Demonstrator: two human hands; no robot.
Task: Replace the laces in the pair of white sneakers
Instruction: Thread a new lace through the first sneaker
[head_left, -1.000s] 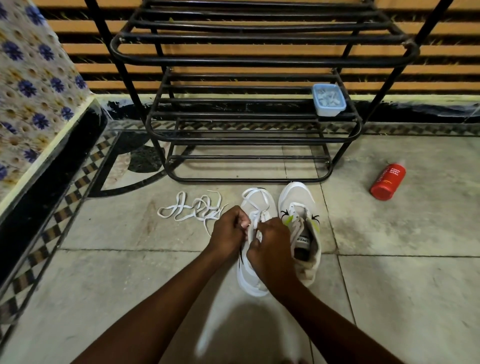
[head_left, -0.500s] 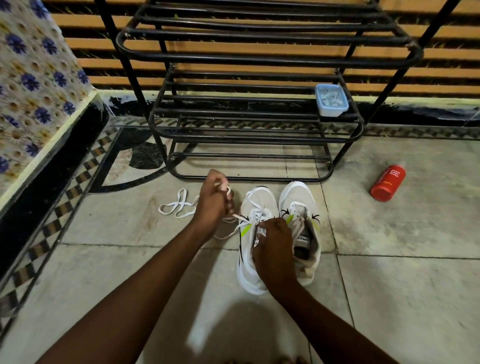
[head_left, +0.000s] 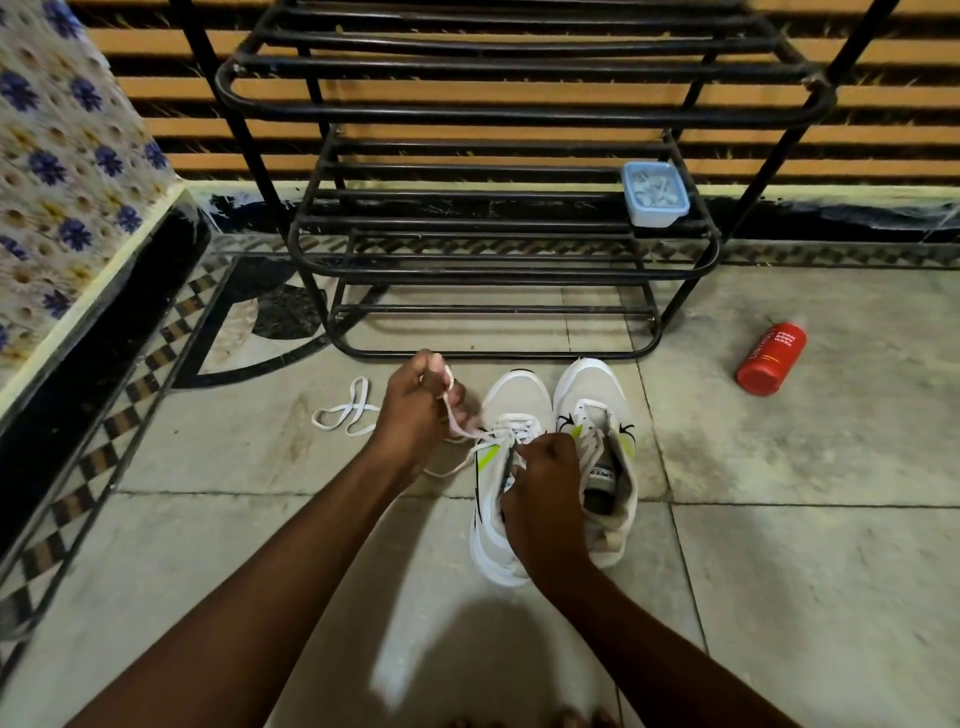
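Both white sneakers stand side by side on the floor in front of me, toes toward the shoe rack. My left hand is curled round a lace, pinching it and drawing it up and away to the left of the left sneaker, so the strand runs taut from the eyelets to my fingers. My right hand is closed over the tongue and collar of that same shoe, pinning it down; what its fingertips pinch I cannot tell. The right sneaker sits just beside it, its mouth open and only a little lace showing near the toe end. A loose lace lies on the floor just left of my left hand.

I judge I am mid-lacing on the left shoe, pulling slack through a row of eyelets. Next I need to find the lace tip, aim it at the following eyelet and keep the shoe steady, without letting the strand twist.
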